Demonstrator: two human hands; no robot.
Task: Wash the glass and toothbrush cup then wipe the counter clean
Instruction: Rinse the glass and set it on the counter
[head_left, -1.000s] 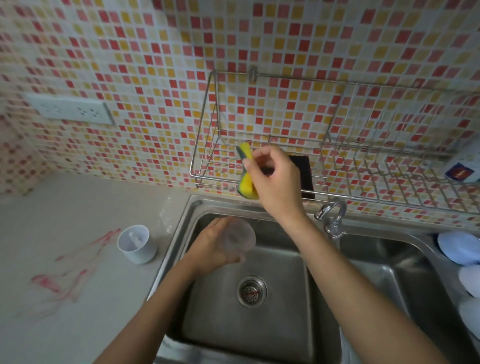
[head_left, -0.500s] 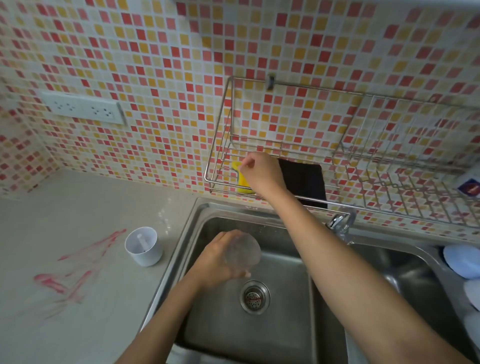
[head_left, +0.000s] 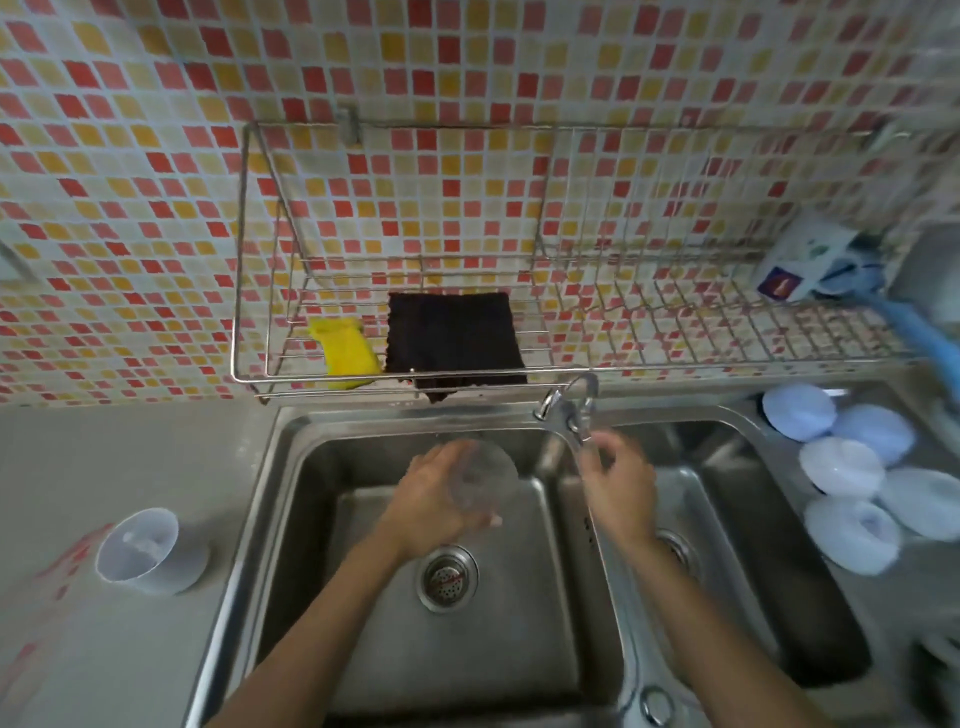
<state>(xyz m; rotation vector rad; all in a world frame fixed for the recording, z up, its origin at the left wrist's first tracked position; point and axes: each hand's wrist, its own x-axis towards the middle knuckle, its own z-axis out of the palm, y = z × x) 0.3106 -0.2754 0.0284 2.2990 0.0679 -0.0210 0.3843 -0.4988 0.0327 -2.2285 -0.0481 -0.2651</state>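
My left hand holds a clear glass over the left sink basin, its mouth facing me. My right hand is empty, fingers apart, just below the faucet on the divider between the basins. The yellow sponge lies in the wire rack on the tiled wall, beside a black cloth. A white toothbrush cup stands on the grey counter left of the sink, next to red smears.
Several pale blue bowls lie stacked at the right of the right basin. A white box and a blue brush sit at the rack's right end. The left drain is uncovered.
My right hand set the yellow sponge down in the rack, let go, and came down to the faucet. The glass stayed in my left hand. The view shifted right and closer.
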